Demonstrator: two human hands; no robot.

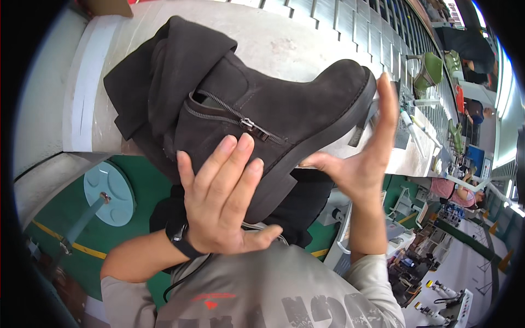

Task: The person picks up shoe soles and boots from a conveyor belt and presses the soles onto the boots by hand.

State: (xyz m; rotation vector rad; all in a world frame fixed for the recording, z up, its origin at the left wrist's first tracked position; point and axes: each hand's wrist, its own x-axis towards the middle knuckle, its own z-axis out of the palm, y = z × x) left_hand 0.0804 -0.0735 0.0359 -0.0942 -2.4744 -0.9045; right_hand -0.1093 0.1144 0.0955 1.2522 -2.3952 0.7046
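Observation:
A dark grey, suede-like boot (290, 101) lies across the pale worktable in front of me, its toe to the right. Its shaft (180, 60) is slouched and folded at the left. On the side facing me, a metal zipper (249, 124) is partly undone. My left hand (221, 199) is spread flat by the heel, fingertips just below the zipper pull, holding nothing. Thumb and fingers wide apart, my right hand (363, 164) is at the sole, the thumb near its edge and the fingertips beside the toe; firm contact cannot be told.
Slim brush- or pen-like tools (413, 131) lie right of the toe. Metal slats (350, 27) run along the far side, with a green shoe (429, 71) on them. A round blue-grey stool (108, 194) stands on the green floor at lower left. A person (456, 191) is far right.

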